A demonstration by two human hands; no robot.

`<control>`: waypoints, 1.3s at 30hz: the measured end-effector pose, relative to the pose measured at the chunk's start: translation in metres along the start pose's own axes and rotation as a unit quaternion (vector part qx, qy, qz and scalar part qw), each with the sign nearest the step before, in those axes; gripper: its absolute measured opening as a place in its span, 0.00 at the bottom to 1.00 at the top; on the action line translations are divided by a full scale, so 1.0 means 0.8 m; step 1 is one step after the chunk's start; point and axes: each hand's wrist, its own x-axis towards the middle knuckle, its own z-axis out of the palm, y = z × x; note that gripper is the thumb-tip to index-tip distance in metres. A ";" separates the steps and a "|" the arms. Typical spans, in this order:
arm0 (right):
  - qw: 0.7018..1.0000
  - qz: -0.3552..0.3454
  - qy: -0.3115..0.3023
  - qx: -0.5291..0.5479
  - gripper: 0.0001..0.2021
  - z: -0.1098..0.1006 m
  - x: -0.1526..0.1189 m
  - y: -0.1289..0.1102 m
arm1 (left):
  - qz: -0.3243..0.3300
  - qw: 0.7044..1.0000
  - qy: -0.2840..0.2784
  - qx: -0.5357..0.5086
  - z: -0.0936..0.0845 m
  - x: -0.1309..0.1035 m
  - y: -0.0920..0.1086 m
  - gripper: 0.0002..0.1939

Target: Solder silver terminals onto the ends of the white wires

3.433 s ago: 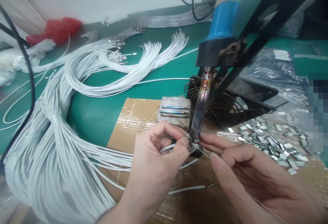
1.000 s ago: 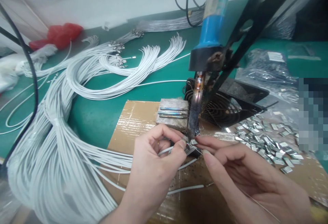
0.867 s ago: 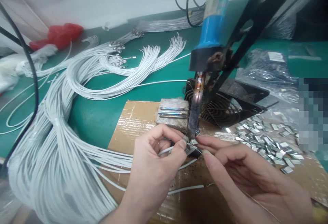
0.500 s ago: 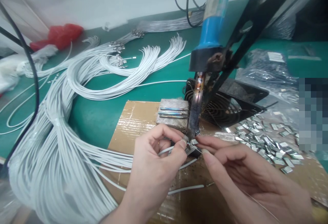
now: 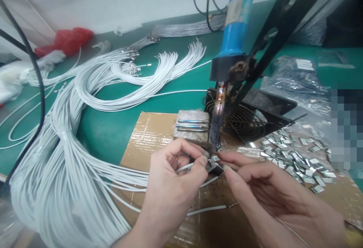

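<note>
Pinched between the thumb and forefinger of my left hand [image 5: 176, 176] is a white cable [image 5: 185, 167], its end under the tip of the soldering iron [image 5: 215, 129]. The iron has a blue handle and is clamped upright in a black metal stand [image 5: 283, 25]. My right hand [image 5: 272, 187] pinches thin solder wire [image 5: 286, 227], which trails back through the palm and meets the cable end at the iron tip. A small silvery metal piece [image 5: 215, 158] sits at the joint, partly hidden by my fingertips. More white cable ends lie just below my hands.
A large bundle of white cables [image 5: 65, 172] fills the left side. Loose small metal pieces [image 5: 297, 161] lie on the cardboard [image 5: 153, 127] at right. Behind the iron are a black fan [image 5: 241, 115] and a grey block [image 5: 193, 125] with metal rods. Plastic bags [image 5: 295, 74] lie beyond.
Both hands stay at the iron tip with almost no movement. The whole view has shifted very slightly.
</note>
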 end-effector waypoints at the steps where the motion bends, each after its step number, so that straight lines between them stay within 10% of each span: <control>1: 1.000 0.001 0.000 0.002 0.09 0.000 0.000 0.000 | 0.001 1.000 0.001 0.000 0.000 -0.001 0.000 0.08; 39: 0.998 -0.006 0.032 -0.059 0.09 0.003 -0.005 0.003 | 0.044 0.999 -0.007 0.008 0.002 0.002 -0.003 0.07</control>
